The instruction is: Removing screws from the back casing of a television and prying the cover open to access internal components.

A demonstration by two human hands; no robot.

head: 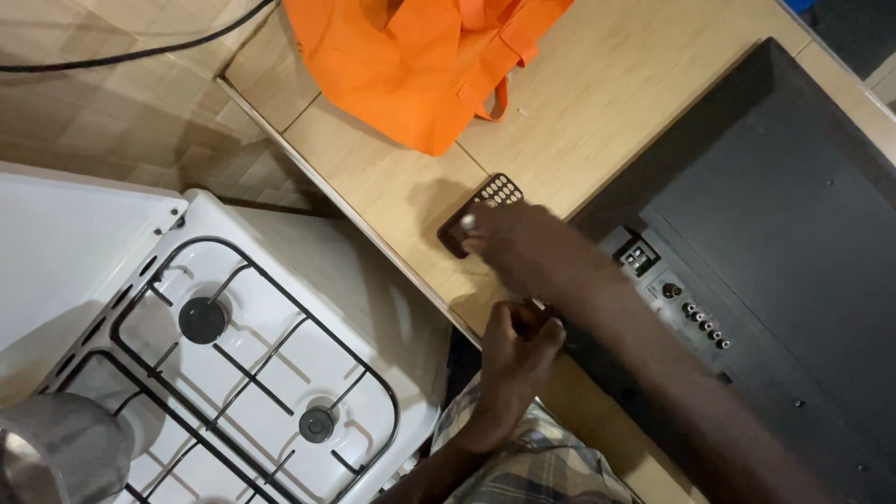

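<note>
The right hand (pixel 523 247) reached across the wooden counter (pixel 579 103) to a small black remote control (pixel 483 213) with rows of pale round buttons. The fingers (pixel 469 224) were stretched out and only a little bent, and their tips lay on the near end of the remote. The end with the buttons stuck out beyond the fingertips, free and uncovered. The picture was blurred there, so I could not tell if the fingers really gripped the remote or only pressed on it from above.

The left hand (pixel 518 359) was lower, just below the right forearm, at the edge of the counter. Its fingers were curled in, almost a fist, and something small and dark seemed to sit between the thumb and the fingers, but what it was I could not tell.

To the right of both hands lay the back of a black flat television (pixel 793 243), and its panel of round sockets (pixel 700 317) was just beside the right forearm. Beyond the fingertips, further along the counter, lay an orange cloth bag (pixel 420 65), well apart from the remote. On the other side of the counter's edge from the fingers stood a white gas stove (pixel 271 317) with black grates, and a metal pot (pixel 56 453) stood at its far corner.
</note>
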